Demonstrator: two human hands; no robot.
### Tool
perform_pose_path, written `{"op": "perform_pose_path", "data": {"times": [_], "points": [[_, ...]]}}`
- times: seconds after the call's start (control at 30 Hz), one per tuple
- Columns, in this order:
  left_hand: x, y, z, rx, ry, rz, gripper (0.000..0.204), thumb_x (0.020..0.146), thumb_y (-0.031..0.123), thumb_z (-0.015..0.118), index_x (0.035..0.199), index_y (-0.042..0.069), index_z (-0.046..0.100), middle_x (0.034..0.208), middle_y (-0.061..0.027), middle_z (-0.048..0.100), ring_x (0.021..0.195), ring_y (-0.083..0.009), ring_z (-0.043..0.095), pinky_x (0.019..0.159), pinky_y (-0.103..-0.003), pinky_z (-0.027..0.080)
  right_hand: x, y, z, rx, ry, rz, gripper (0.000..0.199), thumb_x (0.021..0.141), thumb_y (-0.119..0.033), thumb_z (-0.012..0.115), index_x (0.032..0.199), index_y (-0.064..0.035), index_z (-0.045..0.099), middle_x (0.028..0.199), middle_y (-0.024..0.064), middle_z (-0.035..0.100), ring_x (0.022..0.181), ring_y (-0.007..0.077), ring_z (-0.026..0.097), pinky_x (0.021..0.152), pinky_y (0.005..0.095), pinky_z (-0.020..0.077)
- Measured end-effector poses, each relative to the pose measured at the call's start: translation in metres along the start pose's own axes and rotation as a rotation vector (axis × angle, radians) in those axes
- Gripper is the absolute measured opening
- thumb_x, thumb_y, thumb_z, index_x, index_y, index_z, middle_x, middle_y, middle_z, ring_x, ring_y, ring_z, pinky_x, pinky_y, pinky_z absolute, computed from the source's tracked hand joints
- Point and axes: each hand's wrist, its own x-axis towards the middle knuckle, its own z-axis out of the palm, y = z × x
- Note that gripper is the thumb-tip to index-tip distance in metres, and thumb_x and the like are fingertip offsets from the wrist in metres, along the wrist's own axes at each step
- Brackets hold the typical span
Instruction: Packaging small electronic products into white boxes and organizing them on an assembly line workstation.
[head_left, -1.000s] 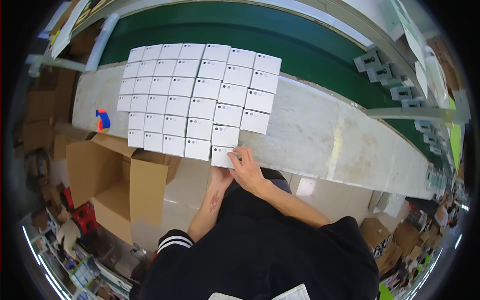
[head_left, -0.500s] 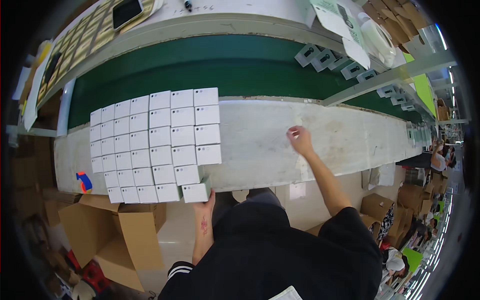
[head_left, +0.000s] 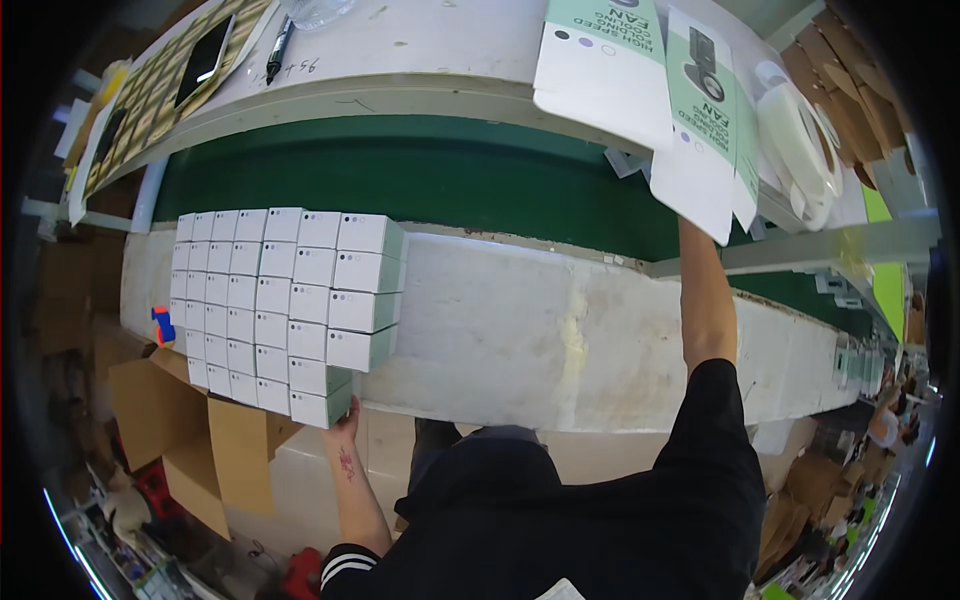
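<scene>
My left hand [head_left: 345,420] grips the near right corner of a small white box [head_left: 310,408] with a pale green side. That box ends the nearest row of a block of several white boxes [head_left: 243,290], stacked tightly on the left of the worktop. My right forearm [head_left: 706,300] stretches far forward over the green belt. The right hand is hidden behind printed white-and-green carton sheets [head_left: 700,190] that overhang the upper shelf, so its fingers do not show.
An open cardboard carton [head_left: 190,440] stands below the near left edge. A blue-and-orange tape dispenser [head_left: 164,326] sits at the worktop's left end. The upper shelf [head_left: 430,90] carries a phone [head_left: 205,62], a marker [head_left: 280,52] and a white device [head_left: 800,150]. A metal brace [head_left: 790,255] crosses at right.
My right hand has gone from above the worktop forward under the overhanging carton sheets. The view has shifted rightward. My left hand stays at the corner box.
</scene>
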Motion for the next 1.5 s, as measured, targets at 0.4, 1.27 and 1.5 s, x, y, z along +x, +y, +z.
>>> {"op": "perform_pose_path", "data": {"times": [0.4,1.27,1.5], "points": [[-0.092,-0.074,-0.097,0.38,0.279,-0.062,0.042,0.093,0.039,0.05,0.12,0.006,0.048,0.115,-0.0146,0.054,0.099,-0.0278,0.054,0.083,-0.04,0.047,-0.127,-0.013,-0.208,0.038,-0.29,-0.019,0.032,0.081,-0.022,0.067,0.102,0.0016,0.065,0.091,0.0183,0.068,0.08,0.0313,0.066,0.074,0.0417,0.0522],[-0.14,-0.182,0.119,1.527,-1.016,0.51,0.038,0.08,0.008,0.07,0.116,0.005,0.057,0.101,-0.0084,0.066,0.093,-0.0176,0.063,0.072,-0.03,0.051,-0.099,-0.248,-0.054,-0.42,-0.694,0.293,0.01,0.073,-0.008,0.068,0.07,0.0021,0.067,0.068,0.0235,0.063,0.067,0.0406,0.064,0.064,0.0464,0.0516],[-0.158,-0.22,0.141,1.497,-1.325,0.457,0.08,0.074,0.001,0.069,0.145,0.012,0.033,0.137,-0.0129,0.047,0.128,-0.0226,0.044,0.086,-0.036,0.051,-0.169,-0.347,-0.085,-0.281,-0.711,0.419,0.011,0.081,-0.003,0.063,0.087,0.0014,0.07,0.078,0.0239,0.064,0.073,0.0391,0.063,0.064,0.0436,0.0503]]}}
